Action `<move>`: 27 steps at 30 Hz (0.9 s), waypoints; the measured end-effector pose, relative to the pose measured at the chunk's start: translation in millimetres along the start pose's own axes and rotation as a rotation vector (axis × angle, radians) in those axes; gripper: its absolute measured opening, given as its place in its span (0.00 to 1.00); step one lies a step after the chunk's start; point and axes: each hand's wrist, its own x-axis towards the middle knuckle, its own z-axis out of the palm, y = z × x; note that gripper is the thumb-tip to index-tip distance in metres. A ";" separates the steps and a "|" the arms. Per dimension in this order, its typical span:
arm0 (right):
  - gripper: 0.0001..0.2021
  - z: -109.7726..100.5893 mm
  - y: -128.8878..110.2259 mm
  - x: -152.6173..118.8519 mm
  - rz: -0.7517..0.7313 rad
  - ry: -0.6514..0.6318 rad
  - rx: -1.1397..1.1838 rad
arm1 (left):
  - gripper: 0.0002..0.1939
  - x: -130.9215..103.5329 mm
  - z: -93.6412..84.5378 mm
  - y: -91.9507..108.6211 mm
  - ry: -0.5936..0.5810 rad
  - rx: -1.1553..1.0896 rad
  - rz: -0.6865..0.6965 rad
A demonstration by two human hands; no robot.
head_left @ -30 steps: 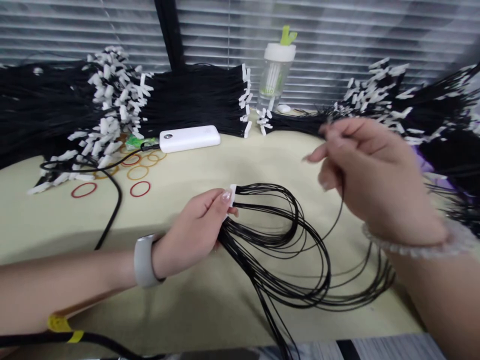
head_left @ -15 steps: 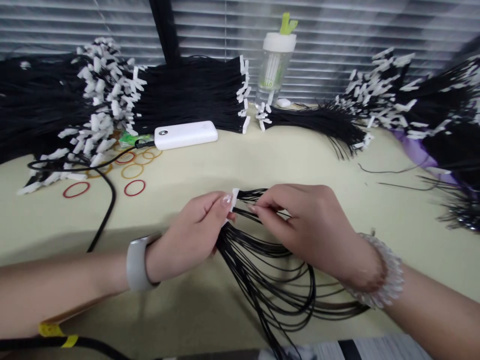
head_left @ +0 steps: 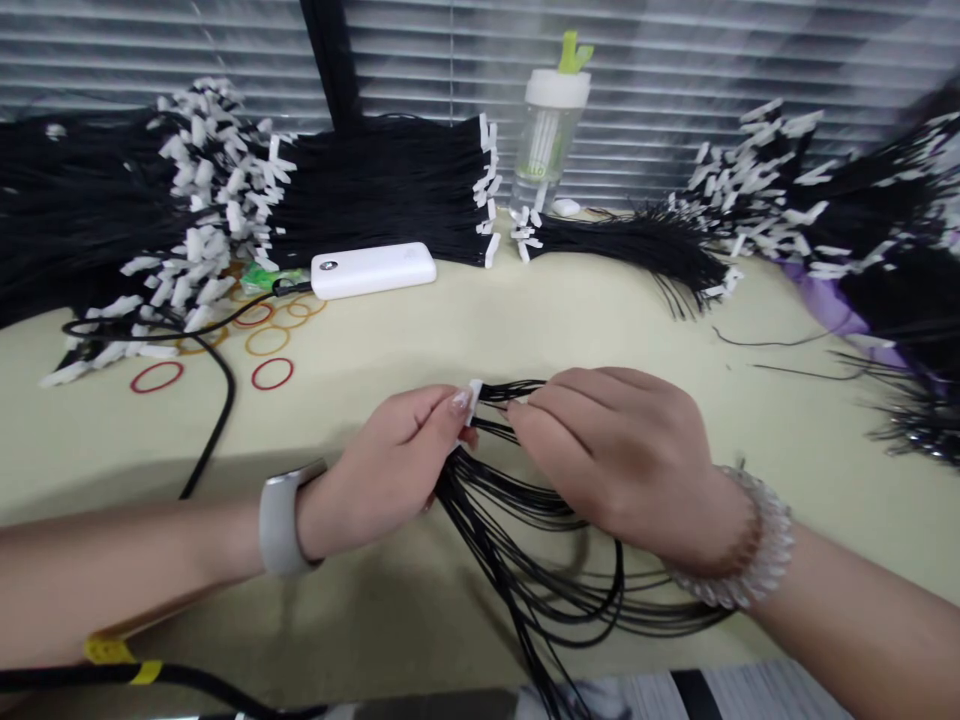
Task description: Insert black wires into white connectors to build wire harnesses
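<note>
Nearer me and right of the white power bank [head_left: 375, 270], the left hand [head_left: 397, 450] pinches a white connector [head_left: 474, 402], seemingly steadying it; the right hand [head_left: 619, 455], fingertips closed, apparently grips a thin wire [head_left: 493, 405] beside it.

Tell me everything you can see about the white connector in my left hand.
The white connector is small, narrow and plastic-looking. It stands nearly upright with a slight tilt, pinched by the left hand, whose thumb and fingers hide part of it. Thin black wires leave its right side in upper and lower groups, with a gap between. The right hand is close by on that side. Markings can't be made out.
</note>
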 end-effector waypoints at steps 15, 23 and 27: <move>0.09 6.3 3.1 1.2 0.034 -0.057 0.077 | 0.19 -2.3 -2.5 1.9 -0.064 0.101 0.055; 0.11 -21.7 22.1 -0.6 0.302 0.027 0.393 | 0.19 1.3 -0.6 -1.7 0.023 -0.049 -0.025; 0.16 -27.3 12.3 -4.7 0.346 -0.308 0.671 | 0.19 2.7 0.8 -4.1 0.057 -0.102 -0.037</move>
